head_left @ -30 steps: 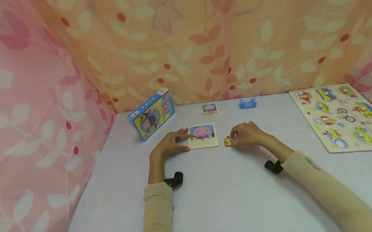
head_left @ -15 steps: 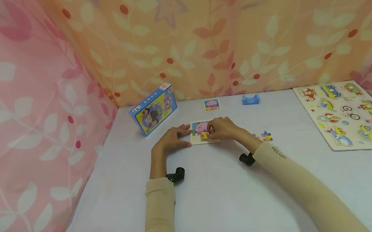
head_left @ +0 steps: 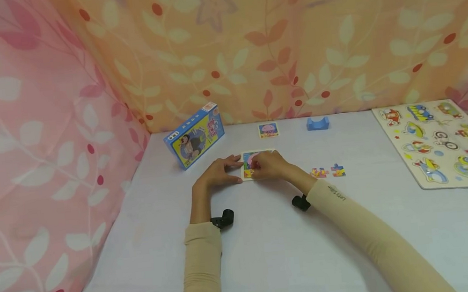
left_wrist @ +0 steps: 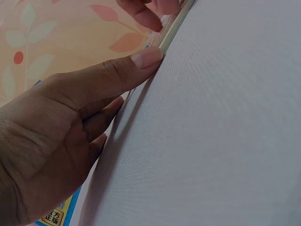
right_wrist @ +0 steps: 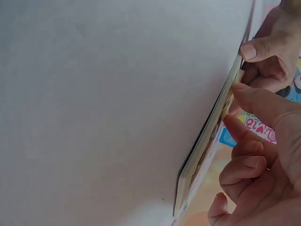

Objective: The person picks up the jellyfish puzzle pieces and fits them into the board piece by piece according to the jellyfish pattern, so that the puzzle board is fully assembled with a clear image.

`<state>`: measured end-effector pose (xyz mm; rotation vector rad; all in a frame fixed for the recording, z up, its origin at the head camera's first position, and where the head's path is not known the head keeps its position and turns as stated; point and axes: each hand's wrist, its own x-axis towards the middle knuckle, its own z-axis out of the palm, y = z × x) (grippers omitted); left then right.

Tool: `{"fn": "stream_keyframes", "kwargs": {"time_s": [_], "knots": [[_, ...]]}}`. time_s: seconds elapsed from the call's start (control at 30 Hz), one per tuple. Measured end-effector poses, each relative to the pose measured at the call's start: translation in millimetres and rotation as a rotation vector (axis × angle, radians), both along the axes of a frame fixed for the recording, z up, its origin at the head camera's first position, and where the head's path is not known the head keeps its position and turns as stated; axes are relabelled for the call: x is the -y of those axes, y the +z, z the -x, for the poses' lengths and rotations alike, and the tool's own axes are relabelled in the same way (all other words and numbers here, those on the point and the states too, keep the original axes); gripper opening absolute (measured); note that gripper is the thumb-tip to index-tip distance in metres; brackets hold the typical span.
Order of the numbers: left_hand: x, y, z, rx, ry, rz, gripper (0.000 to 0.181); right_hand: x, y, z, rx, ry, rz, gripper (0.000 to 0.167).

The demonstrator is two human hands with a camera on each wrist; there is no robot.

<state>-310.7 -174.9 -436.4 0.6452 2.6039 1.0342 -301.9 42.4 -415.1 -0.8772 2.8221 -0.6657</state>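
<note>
A small jigsaw tray [head_left: 242, 172] with a pink octopus picture lies on the table. My left hand [head_left: 219, 172] steadies its left side, the thumb at the near corner and the extended fingers by the left edge. Over the tray is my right hand [head_left: 270, 165], its thumb and index finger at a yellow-red puzzle piece [head_left: 248, 174] in the lower left part. The other right fingers curl inward in the right wrist view, where the tray [right_wrist: 186, 181] appears edge-on. My right hand hides much of the picture. Two loose puzzle pieces [head_left: 319, 172] lie to its right.
A blue puzzle box [head_left: 195, 138] stands at the back left. Behind the tray lie an octopus picture card [head_left: 268, 130] and a blue notched block [head_left: 318, 123]. A large vehicle puzzle board [head_left: 439, 152] occupies the right side. Patterned curtains [head_left: 190, 42] border the table.
My right hand has picked up the yellow-red piece from beside the tray and moved it left onto the tray's lower left part. My left hand stays at the tray's left side.
</note>
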Motion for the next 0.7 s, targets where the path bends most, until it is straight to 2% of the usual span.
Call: {"fn": "stream_keyframes", "kwargs": {"time_s": [0.13, 0.23, 0.5, 0.7], "knots": [[0.3, 1.3, 1.3, -0.008, 0.007, -0.007, 0.056, 0, -0.1, 1.4, -0.057, 0.007, 0.021, 0.025], [0.0, 1.8, 2.4, 0.007, 0.011, -0.001, 0.056, 1, 0.0, 2.7, -0.057, 0.007, 0.021, 0.027], [0.1, -0.2, 2.4, 0.031, -0.034, -0.002, 0.058, 3, -0.9, 6.8, 0.040, 0.012, 0.004, 0.026], [-1.8, -1.4, 2.9, 0.036, -0.059, 0.052, 0.059, -2, 0.8, 12.7, 0.137, 0.039, -0.033, 0.028]]}}
